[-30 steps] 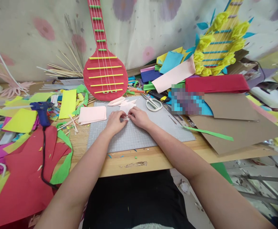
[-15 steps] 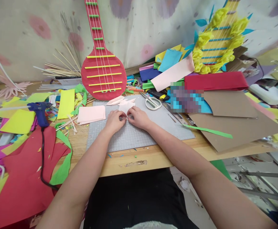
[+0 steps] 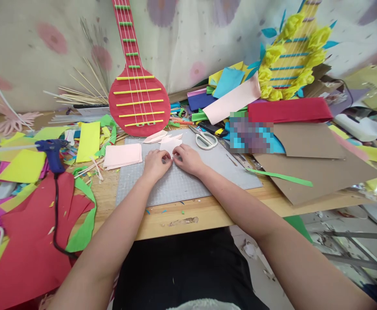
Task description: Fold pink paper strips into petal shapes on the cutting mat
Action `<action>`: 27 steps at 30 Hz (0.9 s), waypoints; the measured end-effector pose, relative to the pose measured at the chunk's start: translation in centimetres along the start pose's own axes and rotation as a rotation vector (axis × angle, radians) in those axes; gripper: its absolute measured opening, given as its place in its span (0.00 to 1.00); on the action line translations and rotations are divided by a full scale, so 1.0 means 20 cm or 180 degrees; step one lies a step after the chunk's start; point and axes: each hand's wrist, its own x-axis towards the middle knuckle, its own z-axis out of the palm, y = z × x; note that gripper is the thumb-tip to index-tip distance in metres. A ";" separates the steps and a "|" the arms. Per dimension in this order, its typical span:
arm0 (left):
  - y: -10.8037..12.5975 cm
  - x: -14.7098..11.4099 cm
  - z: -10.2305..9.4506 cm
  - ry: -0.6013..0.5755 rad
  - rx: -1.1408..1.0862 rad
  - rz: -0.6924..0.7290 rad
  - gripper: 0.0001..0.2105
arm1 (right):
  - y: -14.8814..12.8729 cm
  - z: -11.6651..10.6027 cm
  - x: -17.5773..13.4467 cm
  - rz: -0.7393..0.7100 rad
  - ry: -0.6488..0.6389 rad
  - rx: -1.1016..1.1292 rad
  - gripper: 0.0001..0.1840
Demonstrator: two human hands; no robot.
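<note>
Left hand (image 3: pixel 155 164) and right hand (image 3: pixel 188 159) both pinch a small pink paper (image 3: pixel 170 145); pulling apart too hard could tear it.

Both forearms are bare with no sleeves, and a black garment (image 3: pixel 182 267) covers the person's lap.

Pale pink piece (image 3: pixel 170 145) pinched between left hand (image 3: pixel 156 165) and right hand (image 3: pixel 188 159): thin matt paper. Under both hands: grey cutting mat (image 3: pixel 188 181), matt, gridded (looks rubbery plastic). Beyond right hand: scissors (image 3: pixel 204 138), glossy white plastic handles. Table edge (image 3: pixel 188 217): bare scuffed wood.
</note>
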 end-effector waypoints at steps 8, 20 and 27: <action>-0.06 0.01 -0.03 -0.0191 -0.0543 0.0194 0.10 | -0.01 0.00 0.00 0.0015 -0.0040 -0.0001 0.08; -0.11 0.03 -0.05 0.0418 -0.0565 0.0182 0.11 | 0.07 -0.03 -0.01 0.0121 0.0337 0.0679 0.11; -0.09 0.06 -0.04 0.0049 -0.0279 0.0294 0.10 | 0.01 -0.01 0.00 -0.0342 -0.0060 0.0407 0.11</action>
